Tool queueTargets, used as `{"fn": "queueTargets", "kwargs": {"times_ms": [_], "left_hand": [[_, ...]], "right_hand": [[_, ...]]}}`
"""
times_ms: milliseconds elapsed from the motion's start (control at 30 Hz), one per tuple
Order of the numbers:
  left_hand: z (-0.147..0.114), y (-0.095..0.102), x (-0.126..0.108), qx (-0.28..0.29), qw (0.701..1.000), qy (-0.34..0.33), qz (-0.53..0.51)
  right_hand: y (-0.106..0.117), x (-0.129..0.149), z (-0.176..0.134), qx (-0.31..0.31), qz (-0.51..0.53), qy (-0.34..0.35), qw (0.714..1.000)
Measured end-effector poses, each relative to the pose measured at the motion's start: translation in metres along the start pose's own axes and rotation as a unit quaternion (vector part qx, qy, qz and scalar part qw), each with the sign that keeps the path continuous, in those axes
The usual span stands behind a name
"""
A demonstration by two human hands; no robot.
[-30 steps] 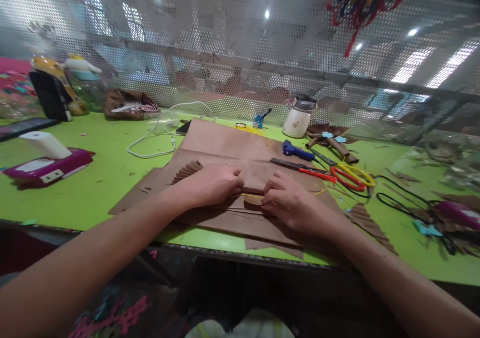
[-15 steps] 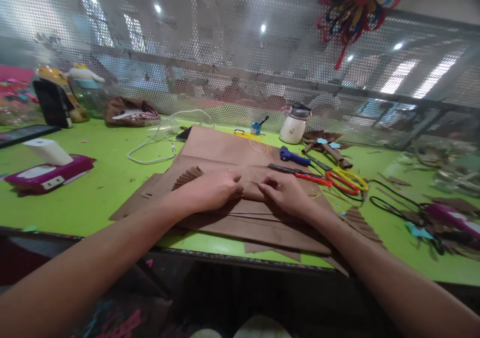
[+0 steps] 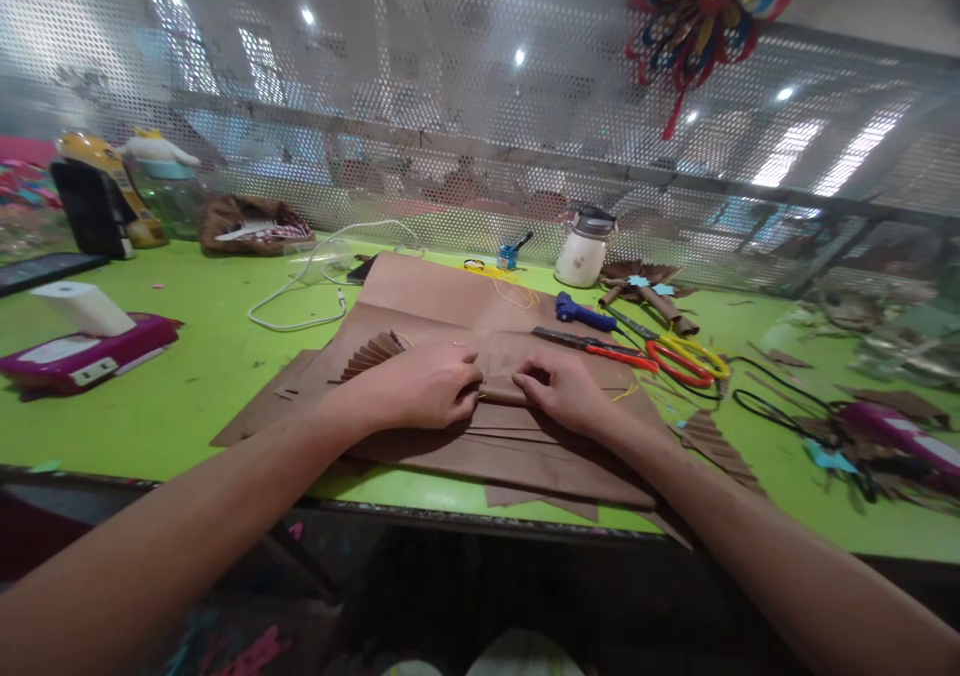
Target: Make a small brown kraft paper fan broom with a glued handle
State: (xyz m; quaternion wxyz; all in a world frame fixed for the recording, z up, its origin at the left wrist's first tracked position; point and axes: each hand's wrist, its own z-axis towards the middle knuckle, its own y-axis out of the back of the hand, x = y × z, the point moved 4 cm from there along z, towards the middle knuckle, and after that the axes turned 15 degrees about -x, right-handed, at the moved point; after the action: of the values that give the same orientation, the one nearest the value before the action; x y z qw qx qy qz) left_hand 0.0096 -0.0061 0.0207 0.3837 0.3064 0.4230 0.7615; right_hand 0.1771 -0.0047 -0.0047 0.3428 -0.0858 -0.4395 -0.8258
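Note:
My left hand (image 3: 431, 386) is closed over the left end of a brown paper roll (image 3: 501, 390); a bit of yellow thread shows by its fingertips. To the right, my right hand (image 3: 559, 386) has thumb and fingers pinched together close to the roll's other end; what is between them is too small to make out. Both hands rest over a stack of brown paper sheets (image 3: 435, 291). Beside my left wrist lies a pleated brown paper fan (image 3: 371, 354), partly covered by the hand. Loose yellow thread (image 3: 624, 392) trails near my right wrist.
Right of the paper lie scissors with orange-red handles (image 3: 619, 355), yellow-handled scissors (image 3: 701, 358) and a blue-handled tool (image 3: 581, 313). Behind stand a white bottle (image 3: 582, 248) and a small blue jar (image 3: 508, 255). A purple power strip (image 3: 90, 361) and white cable (image 3: 289, 324) are left.
The fine strand seen between my hands is no longer visible. My right fingers have drawn closer together beside the roll. The whole view has shifted slightly.

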Motion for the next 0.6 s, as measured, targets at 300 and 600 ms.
{"fn": "queueTargets", "kwargs": {"times_ms": [300, 600], "left_hand": [[0.010, -0.008, -0.007, -0.060, 0.994, 0.045, -0.077], [0.007, -0.017, -0.005, -0.034, 0.981, 0.087, -0.172]], "right_hand": [[-0.001, 0.002, -0.001, 0.008, -0.017, 0.015, 1.000], [0.013, 0.001, -0.002, -0.052, 0.005, 0.064, 0.997]]}}
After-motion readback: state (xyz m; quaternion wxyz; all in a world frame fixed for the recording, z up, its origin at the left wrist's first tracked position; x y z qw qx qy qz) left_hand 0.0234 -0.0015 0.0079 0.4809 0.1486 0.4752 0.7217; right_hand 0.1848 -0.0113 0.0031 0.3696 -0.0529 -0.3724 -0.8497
